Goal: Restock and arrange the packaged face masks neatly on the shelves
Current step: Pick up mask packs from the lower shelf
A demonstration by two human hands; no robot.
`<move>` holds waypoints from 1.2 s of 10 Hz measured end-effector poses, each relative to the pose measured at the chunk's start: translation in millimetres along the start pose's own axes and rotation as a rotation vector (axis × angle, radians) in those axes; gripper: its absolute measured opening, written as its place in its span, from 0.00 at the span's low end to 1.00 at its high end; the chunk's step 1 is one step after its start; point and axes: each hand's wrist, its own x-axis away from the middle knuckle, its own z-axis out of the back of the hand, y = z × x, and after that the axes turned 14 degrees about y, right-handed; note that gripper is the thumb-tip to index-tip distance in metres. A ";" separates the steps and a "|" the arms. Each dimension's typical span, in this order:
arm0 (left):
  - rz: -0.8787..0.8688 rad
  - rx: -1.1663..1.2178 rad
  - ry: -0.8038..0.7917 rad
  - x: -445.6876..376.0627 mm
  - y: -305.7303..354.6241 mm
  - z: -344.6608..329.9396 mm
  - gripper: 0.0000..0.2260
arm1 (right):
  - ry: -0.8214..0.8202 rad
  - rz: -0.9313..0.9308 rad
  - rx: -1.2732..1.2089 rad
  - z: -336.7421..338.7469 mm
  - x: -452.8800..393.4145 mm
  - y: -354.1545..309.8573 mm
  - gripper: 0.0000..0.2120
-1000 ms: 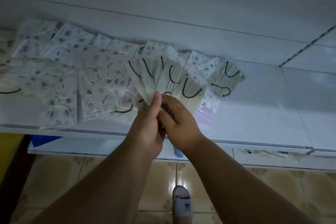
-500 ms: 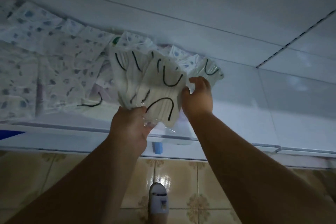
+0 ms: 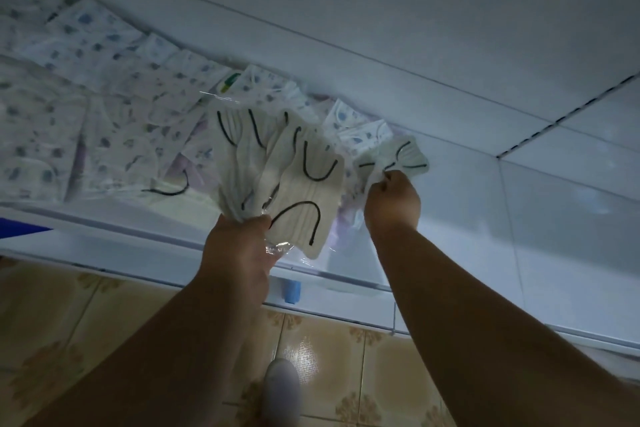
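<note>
Patterned mask packs (image 3: 104, 135) crowd shelf (image 3: 519, 218) leftward.

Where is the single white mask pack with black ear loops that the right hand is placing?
In the head view it lies right of centre on the white shelf, pinched by the right hand, at the right end of the patterned mask row: single white mask pack.

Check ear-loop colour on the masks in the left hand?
Black loops on the white masks, head view.

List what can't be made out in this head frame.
- Left hand fingertips: hidden behind the fanned mask packs it grips.
- Single pack pinched by the right hand: print lost to dim light.
- Patterned packs on the shelf: blurred, cut by the left edge.
</note>
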 end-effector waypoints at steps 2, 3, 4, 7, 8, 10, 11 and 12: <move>-0.060 -0.108 -0.042 11.1 9.6 1.4 0.19 | -0.077 0.197 -0.259 22.6 30.6 -30.0 0.07; -0.016 -0.100 -0.189 19.8 12.4 4.4 0.20 | -0.410 0.225 -0.486 27.9 64.4 -46.8 0.11; -0.008 -0.060 -0.314 10.9 10.6 5.6 0.23 | -0.529 0.237 -0.535 12.4 82.5 -43.9 0.21; -0.144 -0.267 -0.001 -21.8 -1.9 -4.5 0.18 | -0.209 0.116 0.237 -39.3 -16.7 0.8 0.23; -0.115 -0.242 -0.002 -17.6 -5.2 -5.9 0.18 | -0.110 0.232 0.329 -37.4 -13.4 -2.0 0.15; -0.119 -0.222 -0.043 -13.5 -1.1 -5.1 0.18 | 0.082 0.164 -0.127 -11.5 31.0 -18.3 0.09; -0.147 -0.239 -0.070 -13.1 1.5 -0.3 0.17 | 0.192 -0.082 -0.320 4.0 48.0 -32.5 0.09; -0.151 -0.269 -0.063 -15.5 7.1 9.0 0.15 | 0.295 -0.261 -0.517 23.9 61.7 -42.3 0.10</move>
